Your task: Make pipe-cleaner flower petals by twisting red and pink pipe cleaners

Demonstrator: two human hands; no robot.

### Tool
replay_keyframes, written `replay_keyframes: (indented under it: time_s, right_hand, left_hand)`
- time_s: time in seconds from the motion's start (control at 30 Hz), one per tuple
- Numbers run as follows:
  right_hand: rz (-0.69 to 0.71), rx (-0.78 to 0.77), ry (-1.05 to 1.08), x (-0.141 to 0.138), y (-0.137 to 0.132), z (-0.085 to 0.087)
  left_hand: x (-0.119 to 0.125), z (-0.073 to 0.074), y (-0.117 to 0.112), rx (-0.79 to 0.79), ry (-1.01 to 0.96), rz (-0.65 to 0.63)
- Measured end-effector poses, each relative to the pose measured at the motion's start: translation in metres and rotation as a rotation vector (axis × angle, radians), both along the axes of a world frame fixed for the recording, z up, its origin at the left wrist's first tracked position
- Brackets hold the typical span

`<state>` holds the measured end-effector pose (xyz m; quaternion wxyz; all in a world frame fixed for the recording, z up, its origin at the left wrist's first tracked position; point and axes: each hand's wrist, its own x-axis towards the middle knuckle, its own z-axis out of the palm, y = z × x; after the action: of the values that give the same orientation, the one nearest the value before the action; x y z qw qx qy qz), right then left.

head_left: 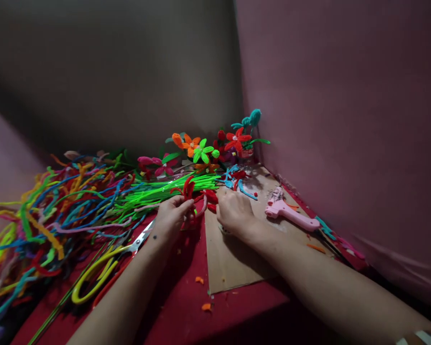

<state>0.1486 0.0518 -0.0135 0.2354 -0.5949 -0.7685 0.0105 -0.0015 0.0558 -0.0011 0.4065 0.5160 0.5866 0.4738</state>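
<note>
My left hand point(170, 213) is closed, its thumb and fingers pinching a red pipe-cleaner flower point(188, 188) whose looped petals stick up above the fingertips. More red fuzzy loops point(210, 196) and a pale pink pipe cleaner point(202, 206) lie between the two hands. My right hand point(234, 210) is curled into a fist over the board, right beside those red loops. The back of the hand hides its fingertips, so what they grip cannot be made out.
Loose coloured pipe cleaners point(75, 201) pile up at left, beside a bright green bundle point(165, 191). Yellow-handled scissors point(111, 263) lie by my left forearm. On the brown board point(237, 268) rests a pink glue gun point(294, 215). Finished pipe-cleaner flowers point(203, 151) stand at the back, near the walls.
</note>
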Motion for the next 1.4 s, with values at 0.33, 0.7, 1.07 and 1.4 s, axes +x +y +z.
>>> replay_keyframes:
  time_s: [0.33, 0.7, 1.07, 1.4]
  right_hand:
    - [-0.173, -0.102, 0.077, 0.011, 0.015, -0.004]
    - [-0.15, -0.108, 0.186, 0.016, 0.027, -0.008]
    - [-0.16, 0.107, 0.592, 0.024, 0.029, -0.002]
    - [-0.089, 0.003, 0.406, 0.016, 0.022, -0.003]
  left_hand:
    - [-0.003, -0.015, -0.004, -0.104, -0.111, -0.148]
    - [-0.001, -0.026, -0.002, -0.164, -0.106, -0.264]
    - [-0.006, 0.006, -0.009, 0.151, -0.172, -0.078]
    - [0.004, -0.014, -0.01, -0.054, -0.049, -0.206]
